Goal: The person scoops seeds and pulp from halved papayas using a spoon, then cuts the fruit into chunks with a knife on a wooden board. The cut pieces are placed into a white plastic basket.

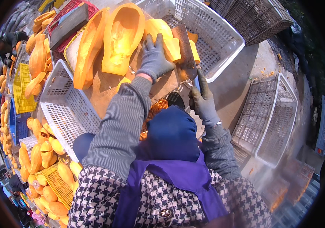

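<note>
My left hand [156,57], in a grey work glove, rests with spread fingers on a cut, peeled squash piece [162,32] at the board's far side. In my gloved right hand [203,99] is the handle of a large, broad-bladed knife [185,52], its blade upright against the right end of the cut squash. Beyond the blade lies a smaller squash chunk [194,51]. Left of my left hand, a hollowed squash half [123,37] lies cut side up, beside a long squash piece [89,51]. A small squash bit [123,83] is near my left wrist.
A white plastic crate [225,42] stands beyond the knife, another white crate [65,99] at left. A third white crate [265,114] lies at right. Whole squashes [47,151] and yellow crates [24,88] fill the left side. Another person [10,42] is at the far left.
</note>
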Action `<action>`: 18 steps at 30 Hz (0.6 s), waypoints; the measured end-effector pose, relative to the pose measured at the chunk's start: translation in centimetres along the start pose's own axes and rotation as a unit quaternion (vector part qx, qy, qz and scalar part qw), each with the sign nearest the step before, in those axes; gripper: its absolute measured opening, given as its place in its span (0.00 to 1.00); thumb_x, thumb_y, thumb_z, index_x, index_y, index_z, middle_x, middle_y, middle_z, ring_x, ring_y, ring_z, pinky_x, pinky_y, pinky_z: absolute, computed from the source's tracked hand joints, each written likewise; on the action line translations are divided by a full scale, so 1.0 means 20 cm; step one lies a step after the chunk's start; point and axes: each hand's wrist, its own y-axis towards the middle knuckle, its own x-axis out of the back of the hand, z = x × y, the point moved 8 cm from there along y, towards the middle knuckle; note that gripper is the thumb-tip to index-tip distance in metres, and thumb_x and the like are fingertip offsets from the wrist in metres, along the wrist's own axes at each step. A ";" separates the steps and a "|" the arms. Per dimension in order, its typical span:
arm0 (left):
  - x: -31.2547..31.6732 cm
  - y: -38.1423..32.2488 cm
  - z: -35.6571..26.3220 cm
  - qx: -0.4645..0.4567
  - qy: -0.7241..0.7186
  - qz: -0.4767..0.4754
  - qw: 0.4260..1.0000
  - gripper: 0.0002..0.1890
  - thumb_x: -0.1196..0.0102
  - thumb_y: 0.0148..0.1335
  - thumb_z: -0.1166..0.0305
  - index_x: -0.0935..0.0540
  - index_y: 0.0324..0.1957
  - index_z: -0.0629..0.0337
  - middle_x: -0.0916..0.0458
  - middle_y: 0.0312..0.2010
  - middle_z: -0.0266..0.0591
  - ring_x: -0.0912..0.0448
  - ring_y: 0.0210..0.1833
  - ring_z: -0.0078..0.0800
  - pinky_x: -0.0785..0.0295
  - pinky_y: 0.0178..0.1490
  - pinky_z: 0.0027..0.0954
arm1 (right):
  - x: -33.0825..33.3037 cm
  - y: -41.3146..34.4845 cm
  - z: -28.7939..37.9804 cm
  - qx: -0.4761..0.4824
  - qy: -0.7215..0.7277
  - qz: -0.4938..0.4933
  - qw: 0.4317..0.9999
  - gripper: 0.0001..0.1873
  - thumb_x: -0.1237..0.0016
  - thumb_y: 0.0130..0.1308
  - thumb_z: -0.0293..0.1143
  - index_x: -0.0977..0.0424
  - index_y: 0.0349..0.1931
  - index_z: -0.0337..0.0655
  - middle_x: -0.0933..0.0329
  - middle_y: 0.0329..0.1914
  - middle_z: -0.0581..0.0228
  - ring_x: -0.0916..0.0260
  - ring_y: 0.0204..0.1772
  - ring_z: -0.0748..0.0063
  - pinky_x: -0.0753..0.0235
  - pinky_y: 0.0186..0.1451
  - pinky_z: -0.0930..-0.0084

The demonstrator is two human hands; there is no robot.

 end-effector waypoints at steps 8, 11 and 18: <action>-0.07 0.55 -0.05 -0.061 0.045 -0.065 0.995 0.45 0.37 0.49 0.55 0.43 0.68 0.57 0.45 0.67 0.53 0.48 0.71 0.50 0.42 0.69 0.42 | 0.37 -0.10 -0.05 -0.083 0.091 -0.080 0.989 0.32 0.61 0.67 0.25 0.48 0.71 0.50 0.36 0.24 0.75 0.43 0.19 0.88 0.37 0.22 0.86; -0.04 0.71 0.04 -0.016 -0.186 -0.039 0.982 0.28 0.43 0.58 0.57 0.28 0.59 0.58 0.25 0.55 0.50 0.24 0.56 0.41 0.33 0.62 0.34 | 0.48 -0.06 -0.02 -0.019 0.088 -0.126 0.988 0.32 0.60 0.66 0.22 0.48 0.71 0.47 0.34 0.26 0.76 0.43 0.22 0.90 0.38 0.24 0.89; 0.44 -0.26 0.22 -0.177 -0.239 -0.169 0.940 0.27 0.38 0.56 0.77 0.28 0.58 0.63 0.27 0.56 0.44 0.29 0.61 0.32 0.35 0.64 0.33 | 0.38 0.03 -0.06 -0.007 0.083 -0.054 0.995 0.33 0.60 0.66 0.21 0.49 0.71 0.47 0.34 0.29 0.76 0.42 0.25 0.91 0.37 0.27 0.90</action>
